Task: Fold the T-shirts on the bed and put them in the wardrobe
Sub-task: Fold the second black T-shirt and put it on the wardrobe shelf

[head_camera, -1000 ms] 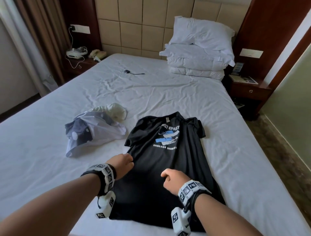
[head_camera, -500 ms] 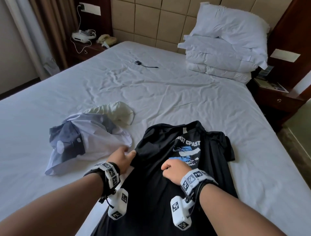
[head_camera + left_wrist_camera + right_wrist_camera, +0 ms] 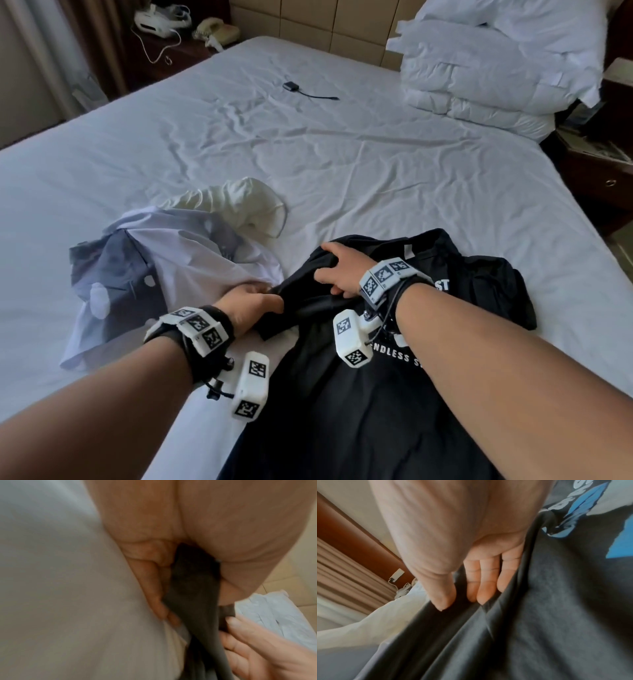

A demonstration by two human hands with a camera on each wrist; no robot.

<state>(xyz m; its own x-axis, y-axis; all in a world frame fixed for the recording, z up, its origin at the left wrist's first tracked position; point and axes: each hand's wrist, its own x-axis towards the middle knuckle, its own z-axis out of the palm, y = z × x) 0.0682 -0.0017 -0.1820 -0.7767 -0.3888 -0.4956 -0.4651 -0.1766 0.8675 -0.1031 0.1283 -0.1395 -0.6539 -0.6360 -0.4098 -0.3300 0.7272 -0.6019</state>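
The black T-shirt (image 3: pixel 394 394) lies print-up at the near edge of the bed (image 3: pixel 342 154), its body spread flat so a side can be turned in; this looks like the first lengthwise fold. The left hand (image 3: pixel 250 305) has its grip bunched on the sleeve edge nearest the crumpled white shirt (image 3: pixel 178 260). The right hand (image 3: pixel 339 274) reaches across to the same shoulder, thumb and fingers (image 3: pixel 488 588) pinching a ridge of black cloth. Both forearms angle inward, wrists low over the bed.
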